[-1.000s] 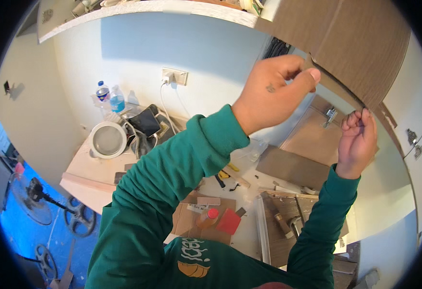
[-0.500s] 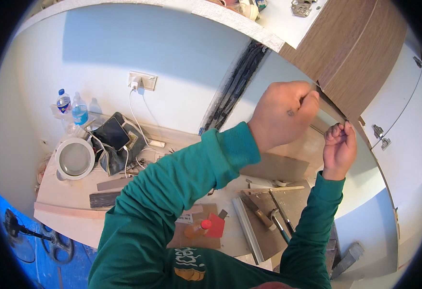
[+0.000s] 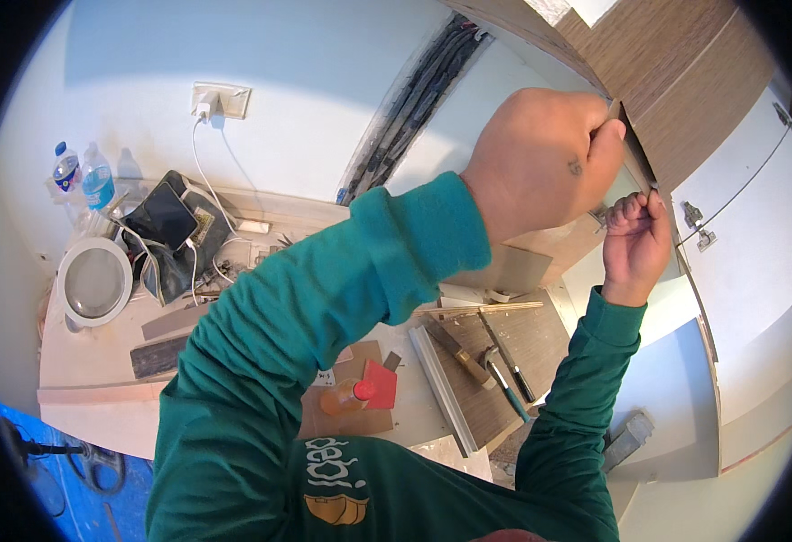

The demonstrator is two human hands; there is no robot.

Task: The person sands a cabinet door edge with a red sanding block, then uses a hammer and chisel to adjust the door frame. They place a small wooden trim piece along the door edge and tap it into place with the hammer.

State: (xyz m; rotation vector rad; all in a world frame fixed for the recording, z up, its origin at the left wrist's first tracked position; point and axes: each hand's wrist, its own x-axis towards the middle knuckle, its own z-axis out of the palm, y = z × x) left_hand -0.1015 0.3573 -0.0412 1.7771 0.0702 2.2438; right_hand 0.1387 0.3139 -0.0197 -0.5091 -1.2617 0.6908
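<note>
both hands have risen since earlier: my left hand [image 3: 540, 158] and right hand [image 3: 635, 239] each pinch the thin strip [image 3: 638, 167] (under the wooden cabinet [image 3: 685, 81]).

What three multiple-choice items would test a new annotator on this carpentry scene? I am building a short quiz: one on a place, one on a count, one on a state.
1. Where does the round white lamp lie?
A. at the worktop's left end
B. on the blue floor
C. inside the cabinet

2. How many plastic bottles stand by the wall?
A. none
B. two
C. five

3. What is the left hand doing?
A. resting flat on the worktop
B. hanging by the person's side
C. raised, pinching the wood cabinet edge

Key: 1 A, it sits on the worktop's left end; 2 B, two blue-labelled bottles show; 3 C, its fingers close on the panel edge.
</note>
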